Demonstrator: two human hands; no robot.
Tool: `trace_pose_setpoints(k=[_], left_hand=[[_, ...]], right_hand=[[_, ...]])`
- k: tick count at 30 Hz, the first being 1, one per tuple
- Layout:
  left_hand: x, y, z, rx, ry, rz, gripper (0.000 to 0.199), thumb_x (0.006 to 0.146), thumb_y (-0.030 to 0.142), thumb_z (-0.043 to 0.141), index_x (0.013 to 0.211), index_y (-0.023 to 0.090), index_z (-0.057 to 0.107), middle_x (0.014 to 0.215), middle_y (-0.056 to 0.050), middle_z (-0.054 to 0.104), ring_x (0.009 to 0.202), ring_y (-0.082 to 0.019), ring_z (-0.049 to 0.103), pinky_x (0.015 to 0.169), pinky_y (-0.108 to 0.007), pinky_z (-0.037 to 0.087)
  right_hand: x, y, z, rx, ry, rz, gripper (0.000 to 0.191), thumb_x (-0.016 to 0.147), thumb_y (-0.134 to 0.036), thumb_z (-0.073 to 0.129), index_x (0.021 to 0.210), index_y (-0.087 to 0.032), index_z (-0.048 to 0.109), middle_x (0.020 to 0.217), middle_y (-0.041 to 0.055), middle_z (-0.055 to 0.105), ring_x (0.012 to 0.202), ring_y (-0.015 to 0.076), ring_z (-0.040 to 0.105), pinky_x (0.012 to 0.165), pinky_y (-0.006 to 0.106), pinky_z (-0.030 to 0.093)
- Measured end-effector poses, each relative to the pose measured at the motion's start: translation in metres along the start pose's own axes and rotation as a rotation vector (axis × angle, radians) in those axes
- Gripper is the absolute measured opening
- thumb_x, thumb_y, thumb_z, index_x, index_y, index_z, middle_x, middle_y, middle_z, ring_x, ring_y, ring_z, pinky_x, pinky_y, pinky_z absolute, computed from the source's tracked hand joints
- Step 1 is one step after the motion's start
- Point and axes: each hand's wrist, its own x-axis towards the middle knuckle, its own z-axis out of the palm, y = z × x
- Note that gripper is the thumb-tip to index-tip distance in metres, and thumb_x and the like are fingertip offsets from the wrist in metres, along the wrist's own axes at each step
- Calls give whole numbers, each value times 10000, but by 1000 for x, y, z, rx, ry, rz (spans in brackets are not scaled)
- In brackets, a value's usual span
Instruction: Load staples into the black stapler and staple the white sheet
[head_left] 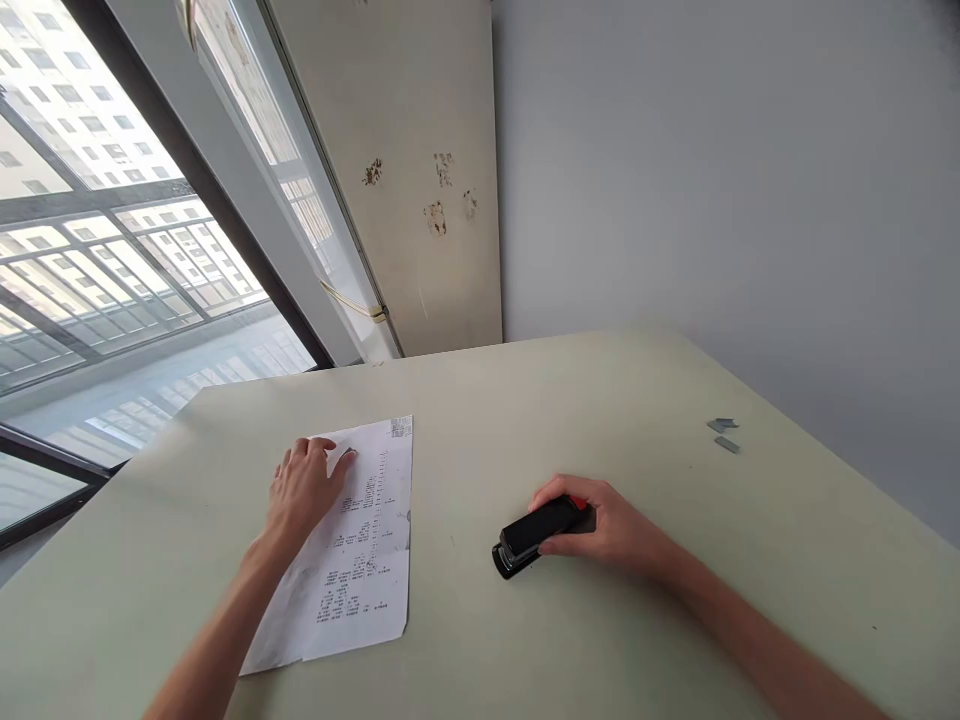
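My right hand (592,520) is closed around the rear part of a black stapler (538,530) with a red patch, thumb on the near side and fingers on the far side. The stapler's front end points left and toward me, low over or on the table. Over the upper left of a printed paper sheet (375,560) lies my left hand (306,485), its thumb and index finger apart. A tiny dark grey piece (349,451) shows by the thumb tip; I cannot tell whether it is touched. Part of the sheet is hidden under my left hand and forearm.
Several small grey staple strips (724,435) lie near the right edge of the pale table (465,400). Behind the table stand a grey wall (712,180) and a stained light panel (420,270). A dark-framed window (97,230) is on the left.
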Motion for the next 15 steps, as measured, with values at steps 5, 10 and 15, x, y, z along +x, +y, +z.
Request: trace_pose_setpoints(k=[5, 10, 15], left_hand=[[15, 0, 6, 42, 15, 40, 399, 962, 429, 459, 1091, 167, 731, 1255, -206, 624, 1247, -420, 542, 1034, -555, 441], [52, 21, 16, 23, 53, 140, 426, 1009, 389, 409, 1175, 136, 709, 1315, -206, 593, 1262, -384, 519, 1059, -510, 423], [78, 36, 33, -18, 78, 198, 394, 1013, 368, 415, 1168, 137, 694, 1269, -186, 631, 1216, -359, 557, 1040, -479, 440]], right_hand=[[0, -2, 0, 15, -9, 4, 251, 803, -356, 839, 1010, -272, 725, 1012, 11, 744, 839, 201, 625, 730, 319, 469], [0, -3, 1, 13, -4, 13, 253, 795, -346, 846, 1001, -270, 721, 976, 1, 734, 836, 195, 605, 741, 317, 452], [1, -8, 0, 7, 0, 27, 263, 781, -351, 858, 990, -260, 726, 948, -2, 730, 825, 190, 594, 738, 310, 437]])
